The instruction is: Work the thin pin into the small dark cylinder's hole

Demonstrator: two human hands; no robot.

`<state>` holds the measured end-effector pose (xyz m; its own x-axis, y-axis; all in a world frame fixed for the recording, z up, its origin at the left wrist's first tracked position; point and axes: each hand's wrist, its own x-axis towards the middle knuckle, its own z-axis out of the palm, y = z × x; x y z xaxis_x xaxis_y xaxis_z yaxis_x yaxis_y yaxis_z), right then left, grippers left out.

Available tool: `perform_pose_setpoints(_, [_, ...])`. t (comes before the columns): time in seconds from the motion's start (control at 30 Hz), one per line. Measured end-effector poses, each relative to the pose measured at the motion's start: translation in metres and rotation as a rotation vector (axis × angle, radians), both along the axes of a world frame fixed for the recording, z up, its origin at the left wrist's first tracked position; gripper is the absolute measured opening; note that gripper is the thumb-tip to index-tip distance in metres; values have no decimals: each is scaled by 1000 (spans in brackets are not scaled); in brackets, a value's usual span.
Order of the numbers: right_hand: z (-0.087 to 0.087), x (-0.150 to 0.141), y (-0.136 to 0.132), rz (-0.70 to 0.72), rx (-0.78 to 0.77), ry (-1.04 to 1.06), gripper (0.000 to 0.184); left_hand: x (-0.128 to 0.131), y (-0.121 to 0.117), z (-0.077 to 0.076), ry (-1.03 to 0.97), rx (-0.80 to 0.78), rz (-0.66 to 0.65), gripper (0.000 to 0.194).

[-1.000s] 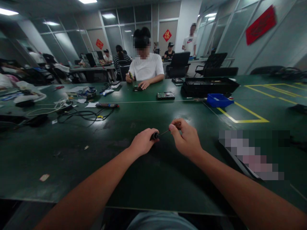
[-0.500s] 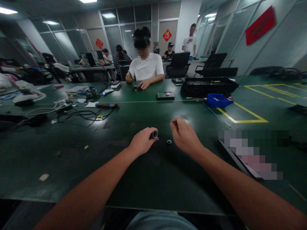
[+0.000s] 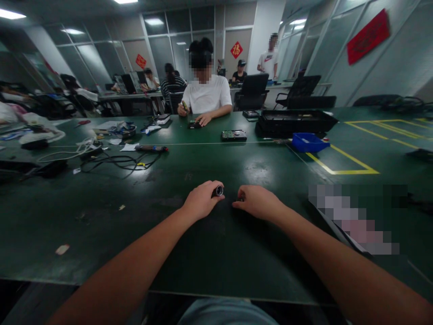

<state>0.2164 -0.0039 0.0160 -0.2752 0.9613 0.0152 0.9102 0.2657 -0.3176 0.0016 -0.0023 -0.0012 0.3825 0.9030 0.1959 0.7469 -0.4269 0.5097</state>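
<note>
My left hand [image 3: 201,201] is closed around a dark, hollow tube [image 3: 219,191] with a shiny metal rim, its open end facing right and toward me. A short way to the right, my right hand [image 3: 259,201] is low over the green table with thumb and fingers bent together. Between those fingertips a small round metal part [image 3: 240,197] shows in part; the fingers hide the rest of it. Whether the thin rod seen earlier is still in the right palm cannot be made out. The two hands are apart.
Across the green table [image 3: 189,262] a person in a white shirt [image 3: 206,95] works. A hard drive [image 3: 234,135], a black tray [image 3: 297,122] and a blue bin [image 3: 309,142] stand ahead. Cables [image 3: 125,162] and a pen-like tool [image 3: 152,148] lie left.
The thin rod has left the tube's end, and a small round part came to lie on the table. My right hand has moved down onto that part. My left hand has stayed put.
</note>
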Motion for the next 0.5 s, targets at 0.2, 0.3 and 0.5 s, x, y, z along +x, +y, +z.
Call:
perform_pose_setpoints(0.2, [6, -3, -5, 54, -34, 60, 4, 0, -1, 1, 3, 2, 3, 23])
perform_pose_setpoints(0.3, [12, -5, -9, 95, 1, 130, 7, 0, -1, 1, 0, 0, 2, 24])
perform_pose_setpoints(0.5, [14, -8, -9, 203, 18, 238, 22, 1, -2, 1, -20, -2, -3, 24])
